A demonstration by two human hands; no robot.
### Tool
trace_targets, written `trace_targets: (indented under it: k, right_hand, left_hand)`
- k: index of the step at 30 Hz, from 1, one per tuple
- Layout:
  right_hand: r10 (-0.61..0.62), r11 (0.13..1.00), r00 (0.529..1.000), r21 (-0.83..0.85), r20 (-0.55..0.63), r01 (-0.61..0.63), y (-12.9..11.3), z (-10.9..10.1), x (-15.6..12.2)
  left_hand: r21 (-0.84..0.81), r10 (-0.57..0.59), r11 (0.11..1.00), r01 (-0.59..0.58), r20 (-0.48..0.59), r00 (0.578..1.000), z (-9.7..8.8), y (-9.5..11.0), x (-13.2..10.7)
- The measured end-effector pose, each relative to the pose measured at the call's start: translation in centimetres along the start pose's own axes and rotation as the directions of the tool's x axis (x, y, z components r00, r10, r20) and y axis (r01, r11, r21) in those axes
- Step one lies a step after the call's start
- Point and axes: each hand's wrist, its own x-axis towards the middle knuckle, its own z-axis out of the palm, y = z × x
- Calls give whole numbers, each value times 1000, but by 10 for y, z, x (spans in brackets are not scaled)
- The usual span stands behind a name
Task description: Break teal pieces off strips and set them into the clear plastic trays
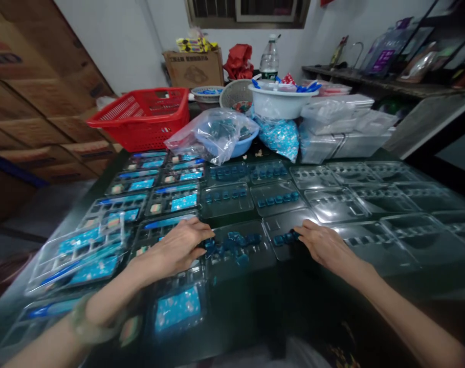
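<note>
The left hand [178, 250] curls at a pile of blue pieces [232, 243] on the dark desk [255, 306]; whether its grip holds one cannot be told. The right hand [324, 245] has an open grip, with fingertips touching the pieces in a clear tray [282, 222]. Farther back stands a red basket [144, 115].

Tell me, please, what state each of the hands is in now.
Left hand: palm down, touching the loose blue pieces; grip cannot be told.
Right hand: touching the seated blue pieces; grip cannot be told.

head camera, looking forward and down, close over table [255, 301]
</note>
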Motion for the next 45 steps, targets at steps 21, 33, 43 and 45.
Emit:
trace_targets:
  k: [21,33,43,45]
  right_hand:
    - [39,704,903,653,-427,278,-91,-16,-11]
    - [360,240,902,958,-240,160,-115,-9,0]
    - [354,-27,933,996,-69,84,-111,-8,0]
    - [370,-11,927,997,-65,74,-111,-7,0]
  left_hand:
    - [-727,-159,665,170,85,984,-29,44,23]
    - [-973,-367,214,81,-4,930,0,80,49]
    - [-935,-332,354,-23,-148,932,8,91,48]
    - [-909,-324,418,-6,-156,933,5,93,48]
